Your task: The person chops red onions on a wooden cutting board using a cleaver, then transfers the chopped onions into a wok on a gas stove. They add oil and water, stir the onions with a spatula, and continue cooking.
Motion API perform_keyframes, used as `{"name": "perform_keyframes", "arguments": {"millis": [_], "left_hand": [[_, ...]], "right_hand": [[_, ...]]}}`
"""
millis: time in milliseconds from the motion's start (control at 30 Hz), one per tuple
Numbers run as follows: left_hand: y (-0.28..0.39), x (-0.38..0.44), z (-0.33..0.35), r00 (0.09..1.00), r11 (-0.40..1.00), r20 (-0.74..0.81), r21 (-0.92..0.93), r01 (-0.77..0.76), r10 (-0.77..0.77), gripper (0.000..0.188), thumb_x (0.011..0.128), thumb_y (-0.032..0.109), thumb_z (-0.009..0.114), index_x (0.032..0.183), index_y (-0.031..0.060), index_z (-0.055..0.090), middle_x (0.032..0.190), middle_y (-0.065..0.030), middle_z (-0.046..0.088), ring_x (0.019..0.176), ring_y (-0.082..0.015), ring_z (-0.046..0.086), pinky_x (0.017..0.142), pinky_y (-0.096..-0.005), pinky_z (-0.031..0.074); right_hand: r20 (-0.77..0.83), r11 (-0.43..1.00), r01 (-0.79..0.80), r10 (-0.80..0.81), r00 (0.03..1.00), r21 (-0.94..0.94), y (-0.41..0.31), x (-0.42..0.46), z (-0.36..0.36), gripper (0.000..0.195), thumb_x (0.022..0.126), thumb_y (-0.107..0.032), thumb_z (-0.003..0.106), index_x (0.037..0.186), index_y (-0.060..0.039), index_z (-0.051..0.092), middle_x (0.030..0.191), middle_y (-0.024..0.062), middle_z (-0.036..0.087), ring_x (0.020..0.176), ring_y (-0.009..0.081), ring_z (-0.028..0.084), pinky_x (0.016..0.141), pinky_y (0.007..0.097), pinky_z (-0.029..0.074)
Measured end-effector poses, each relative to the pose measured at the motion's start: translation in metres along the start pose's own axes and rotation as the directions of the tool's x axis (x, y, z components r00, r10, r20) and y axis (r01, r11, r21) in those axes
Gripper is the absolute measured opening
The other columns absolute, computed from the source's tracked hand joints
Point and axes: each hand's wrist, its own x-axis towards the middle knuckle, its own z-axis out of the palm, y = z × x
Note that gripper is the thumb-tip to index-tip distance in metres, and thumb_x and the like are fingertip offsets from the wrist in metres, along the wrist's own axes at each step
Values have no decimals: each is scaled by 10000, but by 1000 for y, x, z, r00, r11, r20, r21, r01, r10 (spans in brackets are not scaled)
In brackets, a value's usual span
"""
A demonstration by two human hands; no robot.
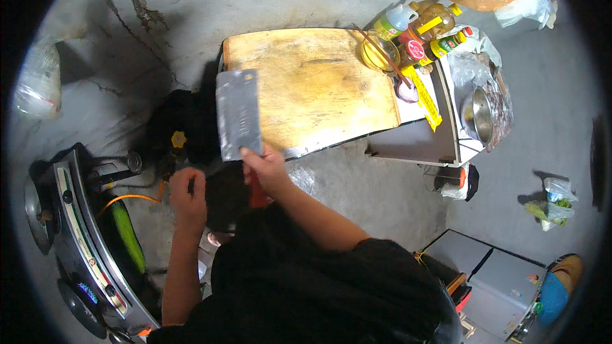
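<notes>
My right hand grips a Chinese cleaver, with the thumb pressed on the lower part of its blade. The red handle points down toward my body, and the broad steel blade is raised over the left edge of a wooden cutting board. To the left, in the air over the floor, is my left hand, its fingers curled in and nothing visible in them. A glass bowl of yellow liquid with chopsticks across it sits at the board's right corner. Beside it lies a cut purple onion.
Several sauce and oil bottles crowd the back right, near a yellow packet and a steel bowl. A gas stove stands at left, with a long green gourd beside it. A fridge is at lower right.
</notes>
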Motion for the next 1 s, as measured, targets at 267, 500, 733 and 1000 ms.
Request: {"name": "perform_keyframes", "arguments": {"millis": [267,500,733,1000], "left_hand": [[-27,-80,-37,868,849,30,-195,491,-496,127,923,89,593,1025,19,618,989,-97,619,945,-215,584,849,-331,459],[-18,-83,-18,927,906,53,-198,374,-371,146,904,82,605,1038,34,639,1024,-107,640,962,-231,595,863,-328,465],[11,-78,-45,963,977,-175,-104,188,-204,229,873,97,627,1093,36,632,1097,-146,633,1032,-313,596,918,-391,467],[-6,-87,-191,978,958,-210,282,43,18,672,859,195,616,1450,39,336,1503,-173,322,1377,-342,339,1113,-445,313]], "right_hand": [[-702,974,205,-211,680,-94,-47,-27,-173,174,939,-173,597,902,-48,482,643,59,537,454,152,502,425,304,471],[-467,981,88,-161,869,-174,-75,16,-177,151,902,-153,621,897,-44,516,637,51,543,452,167,494,444,296,427],[176,944,-94,156,972,-317,-35,32,4,140,900,-203,655,879,-106,556,602,3,516,489,118,497,466,264,423],[755,870,158,299,583,-467,42,-38,273,137,893,-150,622,949,-35,573,660,35,580,516,137,537,513,282,458]]}}
